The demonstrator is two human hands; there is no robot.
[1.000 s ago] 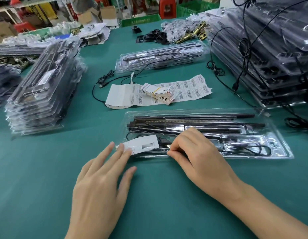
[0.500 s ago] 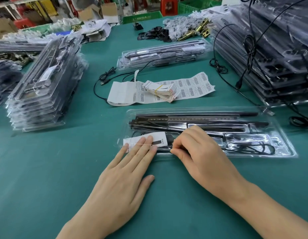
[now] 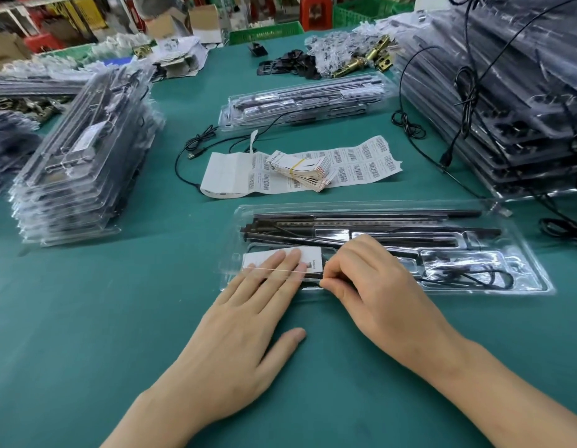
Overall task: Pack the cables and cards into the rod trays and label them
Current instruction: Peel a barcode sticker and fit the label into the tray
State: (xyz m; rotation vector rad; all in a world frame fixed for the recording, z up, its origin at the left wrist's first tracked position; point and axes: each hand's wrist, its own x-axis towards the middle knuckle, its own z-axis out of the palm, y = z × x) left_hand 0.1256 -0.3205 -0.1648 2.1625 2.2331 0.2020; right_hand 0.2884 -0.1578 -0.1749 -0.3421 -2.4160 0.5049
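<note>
Both at near edge of tray (image 3: 536,273): L hand (image 3: 245,321) flat on card (image 3: 264,258), R hand (image 3: 374,286) pinching rim.

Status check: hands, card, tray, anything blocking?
Left hand flat, fingers on white card in tray. Right hand pinches tray's near edge. Label sheet lies beyond, untouched.

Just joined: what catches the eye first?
The left hand presses a white card into the left end of the near rod tray; the right hand pinches at its near edge. Behind lies a barcode label sheet, between a left tray stack and a right tray stack.
</note>
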